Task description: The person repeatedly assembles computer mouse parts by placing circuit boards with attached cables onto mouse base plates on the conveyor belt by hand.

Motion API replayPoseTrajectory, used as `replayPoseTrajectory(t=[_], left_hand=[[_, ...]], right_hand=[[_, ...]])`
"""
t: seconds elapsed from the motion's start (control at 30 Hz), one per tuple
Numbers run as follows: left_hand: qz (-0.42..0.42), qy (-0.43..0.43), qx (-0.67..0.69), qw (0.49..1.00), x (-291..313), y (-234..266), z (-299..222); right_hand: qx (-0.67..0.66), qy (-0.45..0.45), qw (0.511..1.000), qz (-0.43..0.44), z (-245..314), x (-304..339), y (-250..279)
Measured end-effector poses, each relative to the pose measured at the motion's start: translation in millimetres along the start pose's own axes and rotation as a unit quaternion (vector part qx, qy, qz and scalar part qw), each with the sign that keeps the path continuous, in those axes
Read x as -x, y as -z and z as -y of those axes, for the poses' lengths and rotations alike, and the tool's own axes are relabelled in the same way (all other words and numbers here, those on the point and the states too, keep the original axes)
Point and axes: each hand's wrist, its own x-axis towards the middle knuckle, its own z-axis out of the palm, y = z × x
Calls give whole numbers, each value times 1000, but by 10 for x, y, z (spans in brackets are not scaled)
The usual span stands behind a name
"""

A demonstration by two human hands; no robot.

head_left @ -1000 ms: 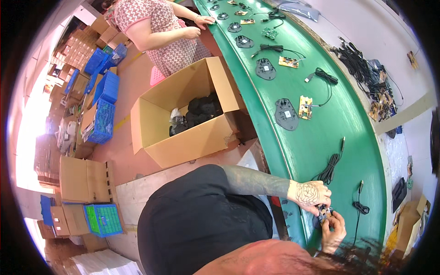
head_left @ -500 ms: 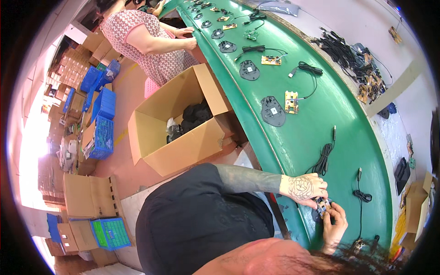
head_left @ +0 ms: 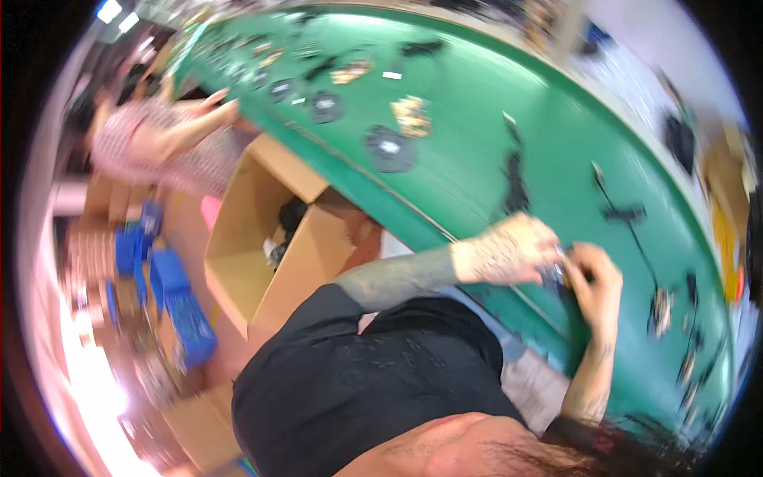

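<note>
Above the near part of the green work surface [head_left: 477, 95], my left hand [head_left: 509, 250] and my right hand [head_left: 596, 282] meet. Their fingers close from both sides round a small circuit board [head_left: 555, 275], blurred and partly hidden; a dark piece seems to lie under it. Just beyond my left hand lies a bundled black cable [head_left: 517, 183]. To the right of my hands, another coiled cable [head_left: 624, 213] runs to a small board [head_left: 660, 310]. Farther up lie a dark plastic shell [head_left: 389, 149] with a pale square and a yellowish board [head_left: 411, 117].
More shells [head_left: 326, 106] and boards [head_left: 351, 72] stretch up the surface. An open cardboard box [head_left: 274, 230] with dark things inside stands left of its edge. Beyond it, another person [head_left: 167, 139] reaches to the surface. Blue crates [head_left: 187, 322] stand at far left.
The whole view has turned and blurred. My hands have stayed together at the circuit board, and more of my right forearm shows.
</note>
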Motion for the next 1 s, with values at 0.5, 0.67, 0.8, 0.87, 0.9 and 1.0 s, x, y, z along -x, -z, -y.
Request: replayPoseTrajectory(t=[0.5,0.67,0.8,0.87,0.9,1.0], left_hand=[[-132,325,217,911,-46,232,-80],[-123,325,207,914,-48,231,-96],[-124,317,173,924,-58,234,-109],[-131,309,170,926,-40,207,-80],[-139,302,166,928,-31,193,-65],[-127,296,139,936,-20,177,-56]], right_hand=[[-127,24,979,-155,43,30,-159],[22,117,982,-146,34,19,-183],[48,131,980,-141,68,-4,-188],[67,121,981,-135,78,-14,-190],[68,121,981,-136,82,-14,-194],[84,129,980,-125,95,-12,-202]])
